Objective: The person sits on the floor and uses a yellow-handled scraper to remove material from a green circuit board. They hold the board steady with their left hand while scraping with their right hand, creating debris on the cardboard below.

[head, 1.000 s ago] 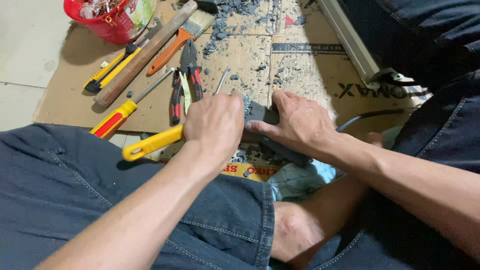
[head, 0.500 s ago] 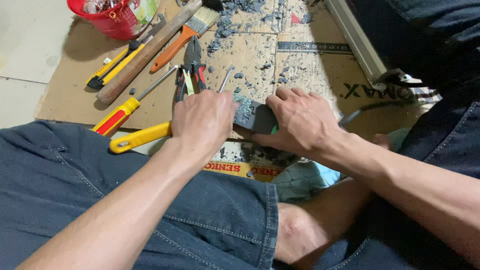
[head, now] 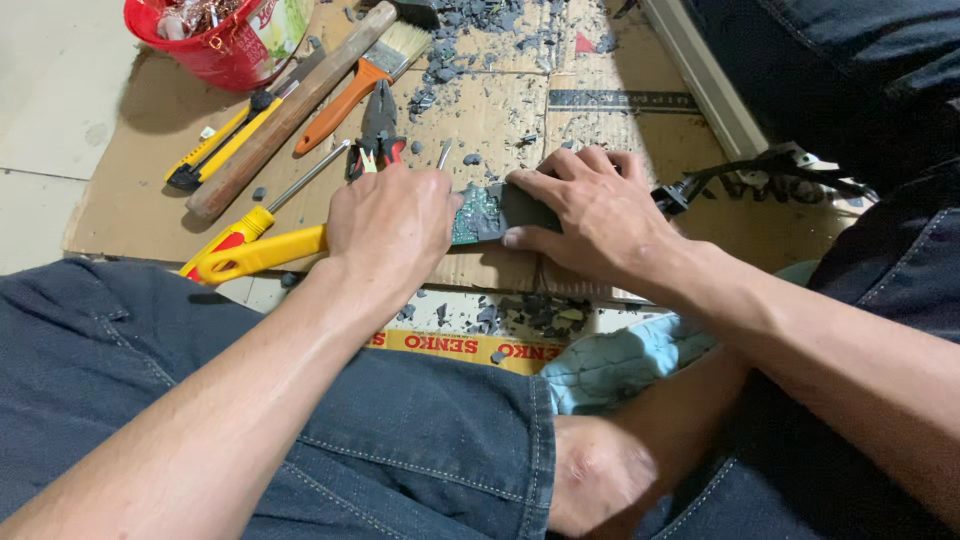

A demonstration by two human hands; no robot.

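At far left we see a red bucket (head: 215, 45) holding what looks like scrap wire and bits. Our left hand (head: 392, 222) has its fingers wrapped around a yellow-handled tool (head: 262, 254), working at the green circuit board (head: 476, 213) on the cardboard sheet (head: 500, 120). Our right hand (head: 600, 215) presses down on the dark casing (head: 528, 208). We judge prying is underway; the tool needs a steady push.

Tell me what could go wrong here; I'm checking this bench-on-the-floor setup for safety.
The left hand drives a yellow-handled tool toward the right hand pinning the green circuit board; a slip could jab the fingers. Grey fragments lie near the bare knee and might cut skin.
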